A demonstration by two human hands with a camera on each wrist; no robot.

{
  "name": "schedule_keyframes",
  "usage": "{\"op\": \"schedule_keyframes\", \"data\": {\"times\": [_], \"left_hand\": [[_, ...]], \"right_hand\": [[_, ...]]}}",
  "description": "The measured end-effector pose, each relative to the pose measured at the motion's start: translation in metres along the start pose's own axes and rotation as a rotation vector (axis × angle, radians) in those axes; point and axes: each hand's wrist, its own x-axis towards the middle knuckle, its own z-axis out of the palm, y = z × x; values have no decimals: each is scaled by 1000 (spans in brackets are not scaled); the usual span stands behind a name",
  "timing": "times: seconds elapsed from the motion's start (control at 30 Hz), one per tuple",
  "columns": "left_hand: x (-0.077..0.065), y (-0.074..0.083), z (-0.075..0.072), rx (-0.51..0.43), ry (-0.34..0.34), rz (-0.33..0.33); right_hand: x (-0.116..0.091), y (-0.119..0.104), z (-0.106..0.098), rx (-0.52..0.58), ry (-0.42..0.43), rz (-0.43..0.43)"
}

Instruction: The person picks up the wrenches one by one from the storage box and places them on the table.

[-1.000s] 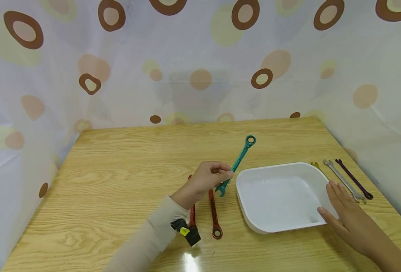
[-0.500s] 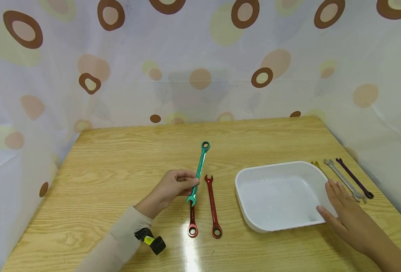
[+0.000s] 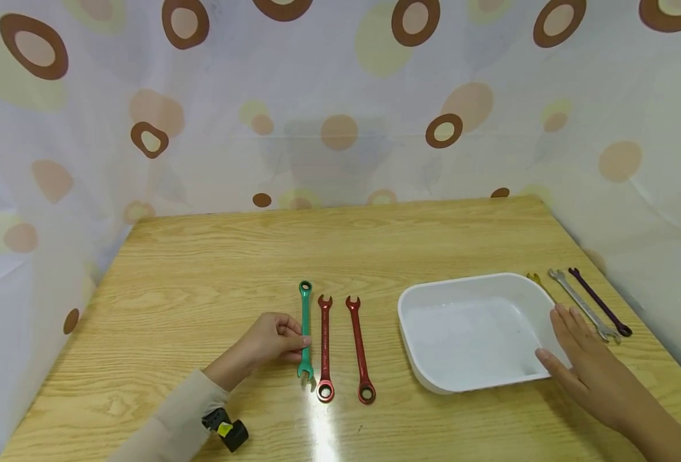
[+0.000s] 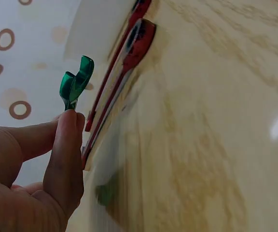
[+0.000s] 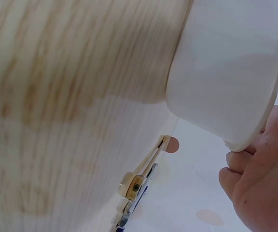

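Observation:
My left hand (image 3: 279, 337) pinches a green ratcheting combination wrench (image 3: 306, 308) between thumb and fingers, ring end away from me. The wrench is low over the table, just left of two red ratcheting wrenches (image 3: 326, 343). In the left wrist view its green open end (image 4: 76, 82) sticks up past my fingertips, with the red wrenches (image 4: 139, 43) behind. At the right, my right hand (image 3: 588, 366) rests on the rim of a white plastic basin (image 3: 462, 387), fingers extended along its right side and thumb over the near corner.
Right of the basin lie a yellow wrench (image 3: 535, 279), a silver wrench (image 3: 580, 301) and a dark purple wrench (image 3: 600, 301), partly behind basin and hand. A patterned cloth (image 3: 340, 160) encloses the back and sides of the wooden table (image 3: 213, 269).
My left hand has carried the green wrench leftward and down, from beside the basin across to the left of the red wrenches. The right hand and basin have stayed in place.

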Motion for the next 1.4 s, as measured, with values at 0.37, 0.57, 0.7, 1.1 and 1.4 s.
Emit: {"op": "schedule_keyframes", "data": {"times": [0.37, 0.57, 0.7, 1.1, 1.4], "left_hand": [[-6, -12, 4, 73, 73, -26], [-9, -11, 7, 185, 124, -44], [-10, -9, 8, 262, 128, -37], [-8, -6, 8, 391, 98, 5], [-5, -2, 10, 443, 100, -8]], "right_hand": [[1, -1, 0, 7, -1, -3], [1, -2, 0, 21, -24, 19], [0, -2, 1, 23, -24, 22], [1, 0, 0, 27, -20, 21], [2, 1, 0, 35, -28, 23]]}}
